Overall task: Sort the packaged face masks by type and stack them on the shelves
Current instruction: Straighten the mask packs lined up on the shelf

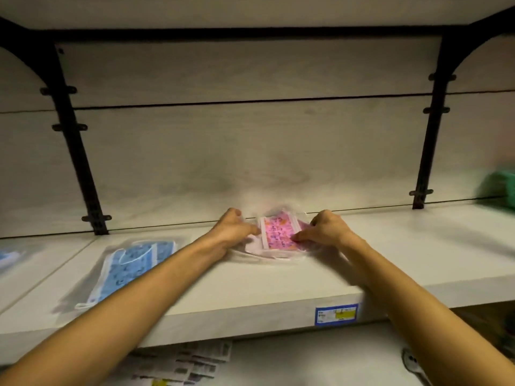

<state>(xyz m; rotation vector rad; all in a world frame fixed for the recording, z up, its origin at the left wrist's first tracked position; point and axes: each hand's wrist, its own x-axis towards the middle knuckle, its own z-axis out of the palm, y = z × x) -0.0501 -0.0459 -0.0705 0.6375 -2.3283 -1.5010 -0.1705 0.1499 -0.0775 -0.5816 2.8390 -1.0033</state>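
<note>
I am setting the pink mask packet [278, 234] down on the shelf [278, 288], near the back wall, with both hands on it. My left hand [232, 228] is resting on the packet's left end, fingers curled over the clear wrapper; my right hand [324, 229] is pressing the right end with fingers reaching onto the pink print. Whether either is truly pinching the film I cannot tell through the blur. The blue mask packet [131, 263] is lying well apart to the left, so the types are keeping separate places. To do this well, I am thinking I should square the packet's edges with the shelf back, flatten the puffy wrapper so later packets stack level, and leave room beside the blue one.
</note>
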